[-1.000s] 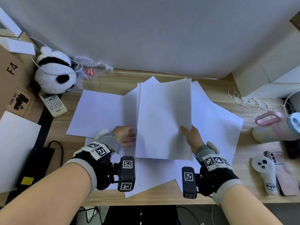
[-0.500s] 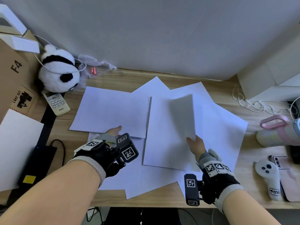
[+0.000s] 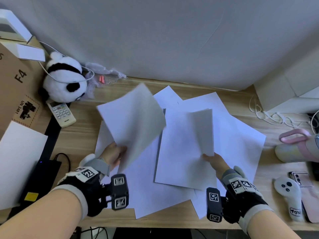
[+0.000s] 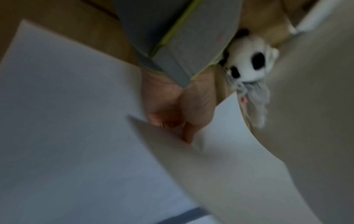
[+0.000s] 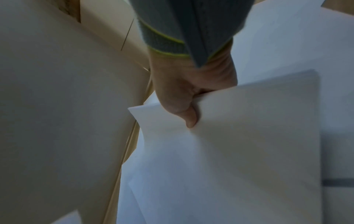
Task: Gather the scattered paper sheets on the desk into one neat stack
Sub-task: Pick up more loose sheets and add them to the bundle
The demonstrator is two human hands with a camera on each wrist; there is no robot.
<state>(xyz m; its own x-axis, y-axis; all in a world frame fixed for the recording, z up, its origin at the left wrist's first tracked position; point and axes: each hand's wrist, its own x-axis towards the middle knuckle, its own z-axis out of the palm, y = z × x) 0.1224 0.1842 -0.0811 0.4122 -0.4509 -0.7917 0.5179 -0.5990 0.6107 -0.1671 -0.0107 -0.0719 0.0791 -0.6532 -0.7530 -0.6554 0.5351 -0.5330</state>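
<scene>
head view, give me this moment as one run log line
left hand: pinches lifted sheet | right hand: holds gathered stack by near corner | loose sheets: flat on desk | stack: unfinished

The head view is evenly and softly lit, with a cool bluish cast on the paper sheets (image 3: 229, 135) and only faint shadows under their edges; its wide lens bends the table (image 3: 82, 133) edge and wall toward the corners. The sheet (image 3: 133, 121) raised on the left is smeared by motion blur. Both wrist views are dimmer, grainy and soft, and the panda toy (image 4: 250, 60) is out of focus.
</scene>
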